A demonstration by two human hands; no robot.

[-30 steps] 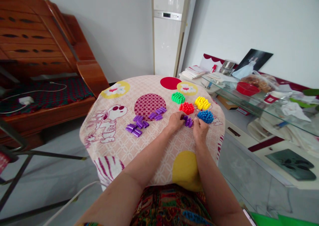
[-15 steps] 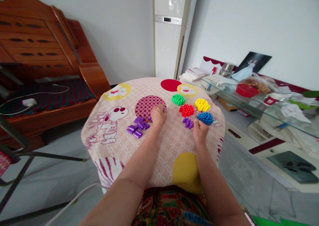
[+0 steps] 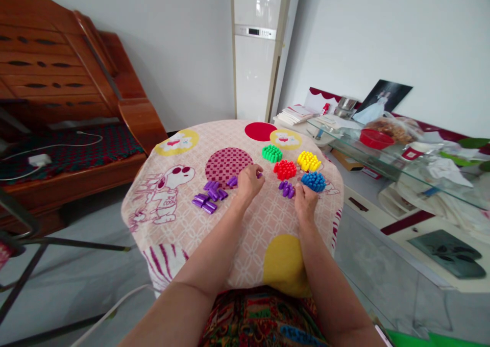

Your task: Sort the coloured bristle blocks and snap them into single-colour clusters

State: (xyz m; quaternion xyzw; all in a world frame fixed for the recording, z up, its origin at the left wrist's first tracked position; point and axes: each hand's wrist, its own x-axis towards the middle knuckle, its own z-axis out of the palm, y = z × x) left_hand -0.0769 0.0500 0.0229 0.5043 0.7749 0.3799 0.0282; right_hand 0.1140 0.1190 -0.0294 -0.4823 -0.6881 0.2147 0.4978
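Observation:
Between the fingers of my left hand [image 3: 250,182] is a small purple peg [image 3: 260,175], its tip showing at the right side. My right hand [image 3: 305,199] rests closed beside a small cluster of upright purple pegs [image 3: 286,189]; what its fingers pinch, if anything, is hidden. Loose purple pegs [image 3: 209,200] lie on their sides in a pile left of my left hand. Behind and around the purple cluster stand tight groups of red pegs [image 3: 285,170], green pegs [image 3: 272,153], yellow pegs [image 3: 309,160] and blue pegs [image 3: 313,181].
A patterned cloth covers the round table [image 3: 229,245]. To the right, a glass shelf [image 3: 413,168] carries a red bowl [image 3: 376,139], papers and bags. A wooden bench [image 3: 76,97] stands at left, and a tall white cabinet-like unit [image 3: 254,71] stands behind.
My left hand has moved right with the purple peg, away from the loose pile and nearer the upright cluster. My right hand stays by the cluster. The view has shifted slightly.

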